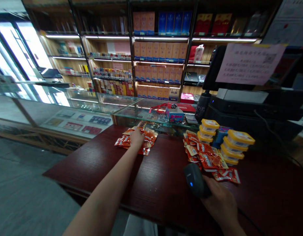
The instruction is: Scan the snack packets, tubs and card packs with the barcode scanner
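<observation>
My left hand (137,139) reaches out to a pile of orange-red snack packets (149,137) on the dark wooden counter. Its fingers are curled down, closed on a packet at the top of the pile, and the fingertips are partly hidden. In my right hand (221,200) is a black barcode scanner (196,182), gripped by its handle, with a small blue light showing. The scanner's head points toward the middle of the counter. Just beyond it lies a second heap of similar snack packets (207,155).
Stacks of yellow-lidded tubs (233,147) stand behind the right heap. A monitor with a pink notice (249,64) rises at the back right. Glass display cases (87,108) adjoin the wooden counter (151,183). A scanner cable (251,219) trails to the right.
</observation>
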Motion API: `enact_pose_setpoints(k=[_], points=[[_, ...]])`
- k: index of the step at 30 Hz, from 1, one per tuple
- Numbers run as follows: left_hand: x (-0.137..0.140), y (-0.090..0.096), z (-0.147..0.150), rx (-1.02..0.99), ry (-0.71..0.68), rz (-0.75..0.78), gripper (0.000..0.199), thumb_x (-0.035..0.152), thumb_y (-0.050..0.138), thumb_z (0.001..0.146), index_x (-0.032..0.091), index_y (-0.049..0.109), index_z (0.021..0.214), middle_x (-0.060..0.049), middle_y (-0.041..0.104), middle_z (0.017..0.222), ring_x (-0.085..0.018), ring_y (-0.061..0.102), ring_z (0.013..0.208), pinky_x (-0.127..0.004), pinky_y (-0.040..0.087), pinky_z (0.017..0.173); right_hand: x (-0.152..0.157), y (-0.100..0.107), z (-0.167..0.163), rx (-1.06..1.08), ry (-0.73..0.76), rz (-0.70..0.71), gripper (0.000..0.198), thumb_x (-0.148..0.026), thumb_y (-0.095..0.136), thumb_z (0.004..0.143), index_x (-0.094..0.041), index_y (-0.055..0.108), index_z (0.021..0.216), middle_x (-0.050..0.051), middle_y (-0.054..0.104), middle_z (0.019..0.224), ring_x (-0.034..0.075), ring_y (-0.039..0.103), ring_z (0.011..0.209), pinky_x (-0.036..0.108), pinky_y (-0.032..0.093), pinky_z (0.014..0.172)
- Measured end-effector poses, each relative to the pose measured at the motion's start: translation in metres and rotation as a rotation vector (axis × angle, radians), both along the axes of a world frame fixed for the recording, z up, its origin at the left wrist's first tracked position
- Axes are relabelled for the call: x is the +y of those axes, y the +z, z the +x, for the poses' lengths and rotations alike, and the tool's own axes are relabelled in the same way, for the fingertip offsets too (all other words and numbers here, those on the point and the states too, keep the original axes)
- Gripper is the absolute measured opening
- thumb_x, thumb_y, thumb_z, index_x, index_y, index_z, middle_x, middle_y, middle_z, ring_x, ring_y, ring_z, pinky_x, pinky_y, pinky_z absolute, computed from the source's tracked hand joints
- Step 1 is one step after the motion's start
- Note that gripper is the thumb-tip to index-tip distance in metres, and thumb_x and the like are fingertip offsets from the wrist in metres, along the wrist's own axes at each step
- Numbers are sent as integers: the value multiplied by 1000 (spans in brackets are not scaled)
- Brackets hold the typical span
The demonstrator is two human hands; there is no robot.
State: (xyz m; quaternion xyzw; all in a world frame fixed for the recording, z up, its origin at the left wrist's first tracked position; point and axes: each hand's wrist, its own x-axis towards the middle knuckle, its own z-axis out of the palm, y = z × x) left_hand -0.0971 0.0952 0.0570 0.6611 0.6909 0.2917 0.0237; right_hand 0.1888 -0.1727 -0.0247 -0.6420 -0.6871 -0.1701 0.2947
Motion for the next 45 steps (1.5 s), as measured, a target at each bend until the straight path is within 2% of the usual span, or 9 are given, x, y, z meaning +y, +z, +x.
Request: enact_pose_setpoints(k=[3,9,13,19,25,33,36,40,45], points=[[-11,-6,6,201,-40,54,31,26,52,83,19,66,110,-14,64,112,-30,55,107,-38,41,90,-1,1,0,2,-12,-21,35,-19,52,76,-21,54,110,7,69,97,23,66,82,33,47,68],[-31,-20,19,379,-386,2,23,33,55,85,21,71,96,-12,65,105,-28,55,106,-39,38,95,-1,3,0,28,7,-40,35,-18,51,75,-20,56,110,8,69,96,22,65,82,33,47,69],[-28,-25,25,355,-401,8,22,29,59,83,22,69,101,-11,62,118,-30,50,118,-47,28,106,-1,5,-2,30,3,-33,34,-17,50,75,-20,56,109,8,69,96,22,66,82,32,47,70],[-28,-21,30,348,-400,-3,30,24,58,83,19,65,111,-15,56,129,-32,43,127,-51,27,108,0,6,-3,35,-5,-49,33,-16,50,76,-19,58,108,8,69,97,22,66,84,33,47,72],[-42,-17,61,189,-522,25,28,22,56,83,19,66,108,-12,60,119,-26,52,114,-39,38,101,2,10,-7,16,-70,-117,34,-17,52,74,-20,60,107,5,70,94,21,65,81,31,45,69],[-58,-16,145,-206,-846,85,24,19,62,75,20,72,97,-8,69,97,-23,62,95,-35,46,91,2,13,-9,33,-130,-195,34,-14,53,74,-21,60,107,4,68,90,20,64,82,31,42,72],[-61,-15,174,-317,-851,22,20,20,61,75,18,74,90,-7,71,87,-21,64,81,-31,49,77,1,15,-11,44,-141,-216,33,-13,53,75,-20,61,106,3,68,86,20,64,82,31,41,73],[-64,-10,203,-378,-747,-112,9,24,67,70,17,70,64,-5,66,61,-18,61,61,-27,47,64,1,18,-12,51,-151,-244,33,-12,53,75,-21,61,105,3,68,87,20,63,82,30,41,74],[-68,-1,224,-410,-506,-224,27,37,77,59,18,60,49,-7,62,55,-21,63,63,-27,45,60,1,20,-12,82,-138,-285,36,-13,54,74,-19,60,109,5,67,91,22,63,89,32,42,77]])
